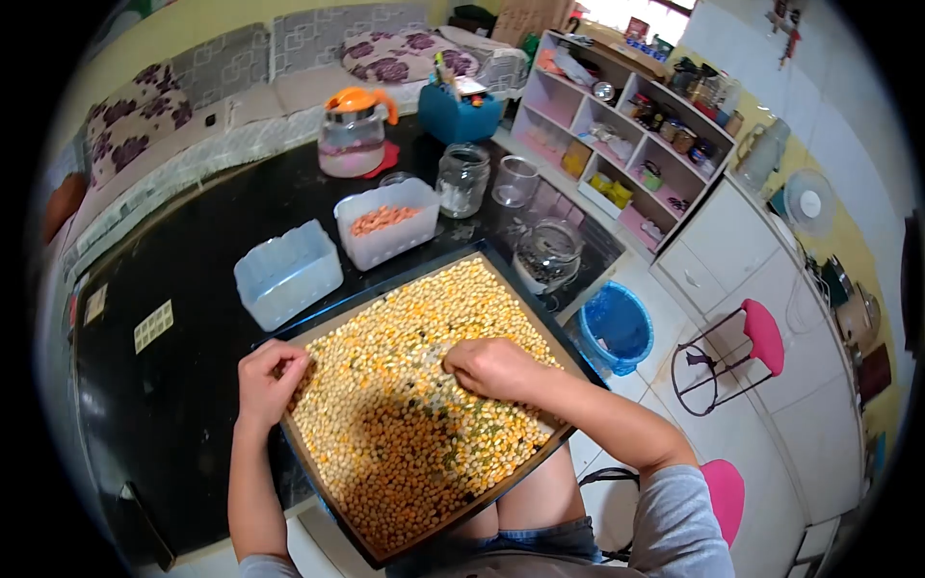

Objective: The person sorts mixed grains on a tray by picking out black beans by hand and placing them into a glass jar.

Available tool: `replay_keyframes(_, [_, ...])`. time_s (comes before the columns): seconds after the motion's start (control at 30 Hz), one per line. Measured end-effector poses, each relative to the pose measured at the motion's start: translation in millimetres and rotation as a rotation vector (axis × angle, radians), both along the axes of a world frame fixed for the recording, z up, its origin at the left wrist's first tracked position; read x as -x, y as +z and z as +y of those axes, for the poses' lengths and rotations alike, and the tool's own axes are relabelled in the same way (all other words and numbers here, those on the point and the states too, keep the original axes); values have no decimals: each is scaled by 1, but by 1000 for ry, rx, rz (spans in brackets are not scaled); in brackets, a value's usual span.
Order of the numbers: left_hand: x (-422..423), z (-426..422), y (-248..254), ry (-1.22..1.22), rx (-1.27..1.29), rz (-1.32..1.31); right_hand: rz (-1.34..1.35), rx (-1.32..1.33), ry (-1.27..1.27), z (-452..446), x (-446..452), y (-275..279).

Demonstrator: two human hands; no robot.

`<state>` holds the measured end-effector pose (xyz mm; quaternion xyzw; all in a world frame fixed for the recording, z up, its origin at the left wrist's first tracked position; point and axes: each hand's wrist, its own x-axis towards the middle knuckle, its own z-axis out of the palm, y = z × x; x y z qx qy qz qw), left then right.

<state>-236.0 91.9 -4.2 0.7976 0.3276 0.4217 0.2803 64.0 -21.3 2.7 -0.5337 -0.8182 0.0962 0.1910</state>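
Observation:
A wide shallow tray with a dark rim is tilted between the black table and my lap. Spread across it is a layer of yellow corn kernels and round beige beans, with small green and dark beans mixed in near the middle. My right hand reaches into this layer, its fingers closed and pointing down; whatever sits between the fingertips is hidden. At the tray's left edge rests my left hand, thumb and fingers curled together. I cannot make out what it holds.
Beyond the tray stand an empty plastic container, another container with pinkish-orange pieces, glass jars and an orange-lidded pitcher. On the right are a blue bin, a pink stool and shelves.

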Motion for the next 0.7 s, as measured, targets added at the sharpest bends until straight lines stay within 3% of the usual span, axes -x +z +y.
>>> replay_keyframes(0.27, [4,-3,-3,54,58,17,97,-185,-44,5,-17,15])
replay_keyframes(0.43, [2,-2,-3,46,62,0,98,-454,-344,20,-71,52])
replay_keyframes(0.6, [4,-2,-5,43,71,-11,43,-419,-564,36,-117,68])
replay_keyframes(0.7, [5,-1,-7,37,86,-14,23,-342,-573,42,-129,64])
